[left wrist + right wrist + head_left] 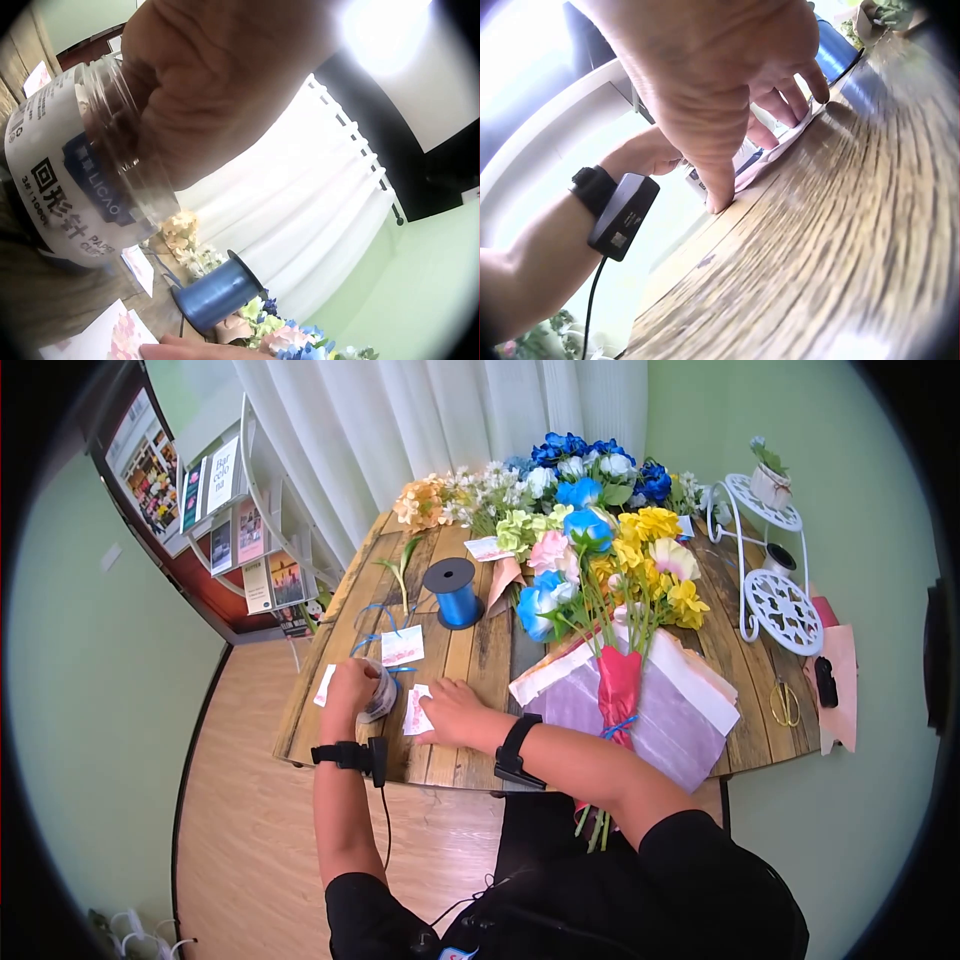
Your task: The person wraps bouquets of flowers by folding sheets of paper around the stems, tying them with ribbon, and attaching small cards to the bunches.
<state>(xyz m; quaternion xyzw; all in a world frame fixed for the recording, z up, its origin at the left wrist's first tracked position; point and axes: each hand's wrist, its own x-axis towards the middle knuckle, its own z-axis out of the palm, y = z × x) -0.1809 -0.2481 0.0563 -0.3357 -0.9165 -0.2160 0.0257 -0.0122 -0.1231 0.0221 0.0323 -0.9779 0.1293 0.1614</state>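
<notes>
My left hand (354,682) reaches down into a clear plastic jar of paper clips (56,169); its fingers are inside the mouth, and what they touch is hidden. The jar's label carries the words "LICAO" and "paper clip". My right hand (458,714) rests over a small white card with a pink floral print (414,712), near the table's front edge. In the right wrist view its thumb and fingertips come down on the table and card, spread apart. Another printed card (402,646) lies just behind, and a white card (324,685) shows left of the jar.
A spool of blue ribbon (456,595) stands behind the cards on the wooden table (440,760). A wrapped bouquet (620,690) lies to the right, its stems over the front edge. More flowers (570,480) fill the back. A white metal stand (785,610) and gold-handled scissors (784,703) are far right.
</notes>
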